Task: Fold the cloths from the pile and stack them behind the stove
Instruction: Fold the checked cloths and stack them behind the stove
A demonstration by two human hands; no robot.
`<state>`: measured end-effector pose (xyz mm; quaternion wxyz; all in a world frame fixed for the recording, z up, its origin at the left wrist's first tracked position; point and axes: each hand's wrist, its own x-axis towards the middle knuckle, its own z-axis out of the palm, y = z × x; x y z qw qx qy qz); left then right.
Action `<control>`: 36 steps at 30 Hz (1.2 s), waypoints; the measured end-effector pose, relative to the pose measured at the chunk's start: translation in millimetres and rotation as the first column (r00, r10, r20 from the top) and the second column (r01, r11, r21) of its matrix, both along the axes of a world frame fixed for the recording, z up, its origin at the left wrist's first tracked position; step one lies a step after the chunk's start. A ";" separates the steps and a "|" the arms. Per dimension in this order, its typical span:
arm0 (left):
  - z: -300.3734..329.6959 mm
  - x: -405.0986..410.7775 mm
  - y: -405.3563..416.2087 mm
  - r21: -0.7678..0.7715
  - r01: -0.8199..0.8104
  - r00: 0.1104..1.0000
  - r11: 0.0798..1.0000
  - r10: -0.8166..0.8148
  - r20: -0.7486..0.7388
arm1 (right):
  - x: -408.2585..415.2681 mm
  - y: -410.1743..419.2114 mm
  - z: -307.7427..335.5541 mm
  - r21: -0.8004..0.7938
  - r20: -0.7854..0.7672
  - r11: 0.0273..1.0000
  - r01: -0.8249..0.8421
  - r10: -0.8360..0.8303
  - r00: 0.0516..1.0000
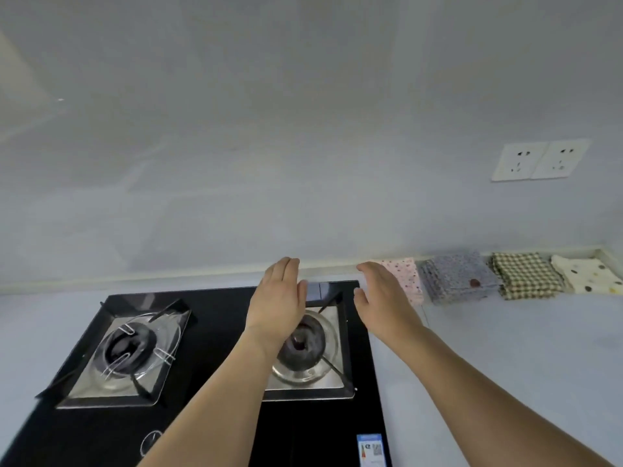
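Both hands, left hand (278,298) and right hand (384,298), spread wide, empty, over stove (215,338); folded cloths (458,276) at two o'clock. Recommend aligning future stacks squarely.

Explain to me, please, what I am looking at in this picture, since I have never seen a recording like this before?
There is no machine here: a camera worn on a person's head looks down at their two bare hands. The left hand and right hand hover open above a black gas stove, holding nothing. Along the wall to the right lie folded cloths: a pink dotted cloth, a grey patterned stack, a checked stack and a cream spotted cloth. Two wall sockets sit above them.
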<state>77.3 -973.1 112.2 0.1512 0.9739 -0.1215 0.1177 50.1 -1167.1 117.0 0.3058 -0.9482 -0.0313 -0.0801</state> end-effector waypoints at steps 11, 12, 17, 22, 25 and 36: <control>0.4 -22.8 198.5 -0.004 -0.054 0.998 0.999 0.054 0.014 | -5.0 203.2 23.5 0.006 -0.078 0.992 -0.126 0.126 0.989; 0.3 -23.8 222.6 0.011 -0.052 0.999 0.999 0.052 0.002 | -6.8 227.6 24.0 0.006 -0.088 0.991 -0.132 0.132 0.987; 1.4 -34.5 326.7 -0.041 -0.136 0.990 0.990 0.134 -0.049 | -11.6 327.9 31.3 0.021 -0.144 0.983 -0.182 0.183 0.973; 2.3 -48.3 399.4 -0.044 -0.198 0.978 0.979 0.194 -0.072 | -7.5 395.8 31.7 0.014 -0.150 0.970 -0.241 0.240 0.959; -3.8 -61.5 437.9 -0.059 -0.238 0.969 0.969 0.233 -0.085 | -7.7 437.6 27.4 0.015 -0.148 0.962 -0.271 0.270 0.951; -28.3 -89.0 659.6 -0.016 -0.273 0.953 0.962 0.268 -0.140 | -22.5 651.2 5.1 0.032 -0.173 0.935 -0.353 0.353 0.920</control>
